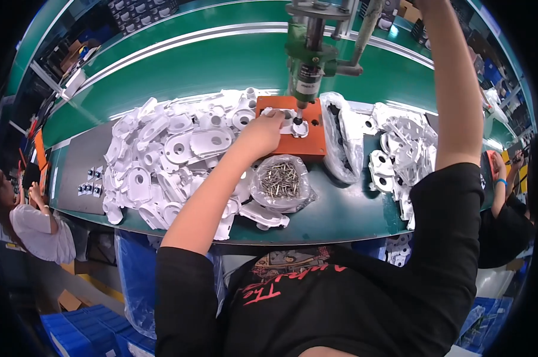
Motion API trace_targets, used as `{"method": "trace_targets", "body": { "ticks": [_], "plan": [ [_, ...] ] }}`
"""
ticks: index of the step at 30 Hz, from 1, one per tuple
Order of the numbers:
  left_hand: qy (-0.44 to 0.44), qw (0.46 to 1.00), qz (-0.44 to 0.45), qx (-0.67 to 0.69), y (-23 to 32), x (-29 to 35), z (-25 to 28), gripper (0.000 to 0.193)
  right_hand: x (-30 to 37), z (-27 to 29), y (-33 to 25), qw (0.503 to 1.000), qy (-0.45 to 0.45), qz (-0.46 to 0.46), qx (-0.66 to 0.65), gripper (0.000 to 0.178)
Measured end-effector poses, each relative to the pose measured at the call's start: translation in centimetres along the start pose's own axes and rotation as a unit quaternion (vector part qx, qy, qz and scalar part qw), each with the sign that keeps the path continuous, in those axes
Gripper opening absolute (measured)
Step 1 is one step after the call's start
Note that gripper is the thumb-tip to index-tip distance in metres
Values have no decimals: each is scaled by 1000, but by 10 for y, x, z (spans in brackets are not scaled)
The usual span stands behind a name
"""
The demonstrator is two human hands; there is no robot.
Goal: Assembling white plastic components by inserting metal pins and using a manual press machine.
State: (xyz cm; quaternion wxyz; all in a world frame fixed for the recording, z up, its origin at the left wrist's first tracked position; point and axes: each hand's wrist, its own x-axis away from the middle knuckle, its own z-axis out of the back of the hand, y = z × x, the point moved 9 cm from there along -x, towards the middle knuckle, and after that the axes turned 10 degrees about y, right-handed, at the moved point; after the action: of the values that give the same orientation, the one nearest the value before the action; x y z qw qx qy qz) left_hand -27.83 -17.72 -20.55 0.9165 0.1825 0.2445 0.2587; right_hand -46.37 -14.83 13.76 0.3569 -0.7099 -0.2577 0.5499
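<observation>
My left hand [267, 132] is closed on a white plastic part [288, 122] that lies on an orange fixture block [294, 146]. Above the block stands a green drill press-like machine [307, 65]; its dark-tipped spindle [298, 116] is down at the part, close to my fingers. My right forearm [453, 71] reaches up past the machine's right side, and the hand is cut off by the top edge. Just in front of the block, a clear plastic bag [270, 202] holds many metal screws or pins [281, 180].
White plastic parts [176, 149] pile up left of the block. A long bag of dark pieces [343, 143] lies to its right, then more white parts [400, 152]. Small metal pieces [90, 189] sit on a grey mat. Other people work at left [37, 229] and right [507, 226].
</observation>
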Motion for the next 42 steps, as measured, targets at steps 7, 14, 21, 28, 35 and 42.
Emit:
{"method": "trace_targets", "body": {
  "ticks": [7, 14, 21, 28, 35, 42],
  "plan": [
    [-13, 999, -24, -18, 8, -6, -4, 13, 158, -93, -20, 845, -520, -102, 67, 31],
    [-26, 997, -5, -73, -1, -5, -5, 14, 289, -113, 55, 620, -630, -34, 466, 50],
    [-43, 993, -23, -103, 4, -6, -5, 17, 302, -109, 63, 610, -657, -42, 440, 47],
    [-37, 997, -19, -68, 9, -6, -3, 13, 327, -102, 94, 632, -622, -59, 459, 27],
    [-52, 993, -3, -105, 6, -6, -6, 23, 309, -103, 81, 676, -556, -5, 484, 36],
    [-61, 991, 19, -114, -7, -8, 0, 32, 227, -84, 24, 907, -376, -100, 160, 41]
  ]
}}
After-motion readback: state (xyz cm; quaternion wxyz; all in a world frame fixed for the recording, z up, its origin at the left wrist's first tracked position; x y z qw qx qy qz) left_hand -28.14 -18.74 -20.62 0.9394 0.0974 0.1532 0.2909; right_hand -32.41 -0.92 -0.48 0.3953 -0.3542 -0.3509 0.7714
